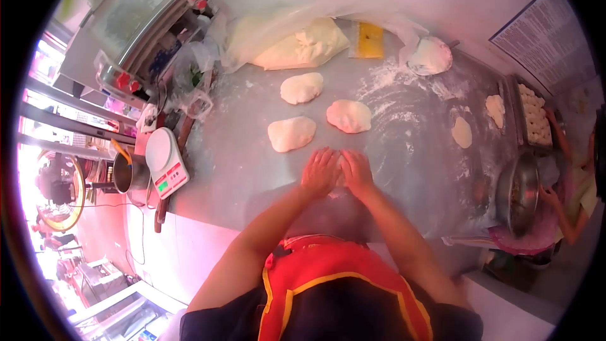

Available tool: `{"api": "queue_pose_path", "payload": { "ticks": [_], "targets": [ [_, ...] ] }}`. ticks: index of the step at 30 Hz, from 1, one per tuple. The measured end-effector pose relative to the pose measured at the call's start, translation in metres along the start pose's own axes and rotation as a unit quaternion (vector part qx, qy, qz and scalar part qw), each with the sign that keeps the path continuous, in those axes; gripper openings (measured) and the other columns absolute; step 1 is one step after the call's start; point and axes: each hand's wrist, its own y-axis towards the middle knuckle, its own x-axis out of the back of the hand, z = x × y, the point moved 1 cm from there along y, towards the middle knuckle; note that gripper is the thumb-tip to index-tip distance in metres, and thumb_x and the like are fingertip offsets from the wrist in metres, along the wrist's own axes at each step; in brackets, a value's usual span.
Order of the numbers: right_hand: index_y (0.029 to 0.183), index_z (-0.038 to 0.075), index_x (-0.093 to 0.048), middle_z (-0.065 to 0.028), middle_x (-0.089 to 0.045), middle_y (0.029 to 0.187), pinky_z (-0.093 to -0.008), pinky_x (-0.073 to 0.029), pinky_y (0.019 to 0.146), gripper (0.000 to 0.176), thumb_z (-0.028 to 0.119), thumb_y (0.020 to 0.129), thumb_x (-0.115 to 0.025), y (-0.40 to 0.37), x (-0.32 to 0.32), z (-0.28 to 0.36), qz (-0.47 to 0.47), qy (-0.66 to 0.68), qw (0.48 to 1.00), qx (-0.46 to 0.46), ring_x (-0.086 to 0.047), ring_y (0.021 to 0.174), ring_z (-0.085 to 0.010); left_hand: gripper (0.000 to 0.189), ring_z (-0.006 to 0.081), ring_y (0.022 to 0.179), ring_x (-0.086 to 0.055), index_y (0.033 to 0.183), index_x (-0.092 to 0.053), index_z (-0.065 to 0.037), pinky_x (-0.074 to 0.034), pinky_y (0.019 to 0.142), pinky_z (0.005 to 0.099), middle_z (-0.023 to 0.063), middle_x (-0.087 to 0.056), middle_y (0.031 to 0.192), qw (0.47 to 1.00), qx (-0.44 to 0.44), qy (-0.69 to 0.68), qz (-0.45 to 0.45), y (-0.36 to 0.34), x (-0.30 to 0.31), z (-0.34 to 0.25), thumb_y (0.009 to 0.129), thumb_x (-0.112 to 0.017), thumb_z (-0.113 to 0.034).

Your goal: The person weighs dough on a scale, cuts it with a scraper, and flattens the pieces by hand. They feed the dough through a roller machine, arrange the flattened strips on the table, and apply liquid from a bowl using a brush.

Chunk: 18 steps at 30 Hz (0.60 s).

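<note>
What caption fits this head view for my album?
Left hand and right hand side by side on a floured table, three dough pieces beyond.

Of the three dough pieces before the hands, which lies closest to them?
The left-front dough piece, just beyond the left hand; the other two lie farther off.

I wear a red apron (334,271) edged in yellow-orange piping at the bottom centre of the frame, a small dark buckle (278,252) at its upper left corner, over a dark top (214,325), with forearms, left hand (320,170) and right hand (356,172) bare.
</note>
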Motion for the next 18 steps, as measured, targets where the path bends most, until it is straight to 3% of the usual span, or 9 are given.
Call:
{"api": "queue_pose_path", "payload": {
  "ticks": [4,7,9,10,13,14,16,18],
  "targets": [
    [0.124,0.001,-0.046,-0.0169,-0.053,0.116,-0.0471,-0.035,0.095,0.048,0.019,0.082,-0.060,-0.024,-0.015,0.028,-0.053,-0.051,0.996,0.056,-0.045,0.111,-0.0363,0.040,0.0331,0.121,-0.043,0.124,-0.048,-0.002,-0.030,0.104,0.0458,0.0171,-0.048,0.127,0.997,-0.008,-0.032,-0.064,-0.039,0.003,0.013,0.091,-0.049,-0.025],
    [0.121,0.002,-0.048,-0.0153,-0.055,0.109,-0.0468,-0.036,0.092,0.053,0.022,0.076,-0.067,-0.020,-0.009,0.029,-0.030,-0.031,0.999,0.019,-0.047,0.105,-0.0362,0.042,0.0335,0.123,-0.041,0.126,-0.047,-0.004,-0.033,0.101,0.0444,0.0172,-0.046,0.130,0.989,-0.049,-0.138,0.028,-0.039,-0.019,0.067,0.089,-0.050,-0.026],
    [0.115,0.004,-0.051,-0.0143,-0.056,0.105,-0.0456,-0.036,0.090,0.052,0.024,0.072,-0.071,-0.010,-0.002,0.025,0.024,-0.028,0.999,-0.023,-0.049,0.099,-0.0344,0.041,0.0355,0.116,-0.045,0.122,-0.049,-0.003,-0.038,0.095,0.0435,0.0183,-0.050,0.123,0.950,0.148,-0.262,0.086,-0.020,0.032,0.052,0.088,-0.054,-0.026],
    [0.111,0.005,-0.053,-0.0138,-0.057,0.101,-0.0444,-0.037,0.088,0.049,0.025,0.070,-0.072,-0.007,0.000,0.023,0.060,-0.035,0.997,-0.040,-0.050,0.095,-0.0327,0.035,0.0357,0.110,-0.048,0.109,-0.056,-0.001,-0.042,0.091,0.0427,0.0183,-0.055,0.116,0.979,0.100,-0.175,0.038,-0.020,0.048,0.044,0.086,-0.057,-0.026],
    [0.098,0.005,-0.055,-0.0140,-0.057,0.099,-0.0442,-0.038,0.086,0.038,0.021,0.068,-0.072,0.009,-0.001,0.020,0.157,-0.007,0.986,-0.060,-0.051,0.093,-0.0332,0.030,0.0340,0.102,-0.053,0.103,-0.058,-0.002,-0.045,0.085,0.0387,0.0171,-0.056,0.111,0.987,0.099,-0.001,0.126,-0.019,0.055,0.037,0.080,-0.064,-0.020],
    [0.093,0.004,-0.055,-0.0143,-0.057,0.099,-0.0446,-0.039,0.085,0.033,0.018,0.068,-0.072,0.011,-0.001,0.020,0.188,0.009,0.980,-0.062,-0.051,0.094,-0.0343,0.029,0.0338,0.102,-0.053,0.101,-0.058,-0.003,-0.045,0.085,0.0387,0.0164,-0.055,0.110,0.977,0.125,-0.049,0.166,-0.015,0.056,0.040,0.078,-0.066,-0.019],
    [0.089,0.004,-0.054,-0.0155,-0.057,0.098,-0.0434,-0.041,0.082,0.028,0.014,0.069,-0.069,0.011,0.011,0.034,0.112,0.042,0.992,-0.042,-0.052,0.093,-0.0346,0.027,0.0333,0.101,-0.052,0.097,-0.058,-0.006,-0.045,0.083,0.0387,0.0150,-0.054,0.109,0.943,0.172,-0.142,0.245,-0.001,0.060,0.046,0.074,-0.068,-0.017],
    [0.087,0.003,-0.053,-0.0161,-0.056,0.098,-0.0424,-0.043,0.080,0.023,0.011,0.070,-0.067,0.008,0.032,0.052,0.070,0.073,0.993,-0.057,-0.053,0.093,-0.0353,0.028,0.0326,0.103,-0.051,0.098,-0.058,-0.009,-0.046,0.082,0.0391,0.0138,-0.052,0.112,0.983,0.045,-0.156,0.088,-0.002,0.072,0.035,0.073,-0.069,-0.016]
  ]
}}
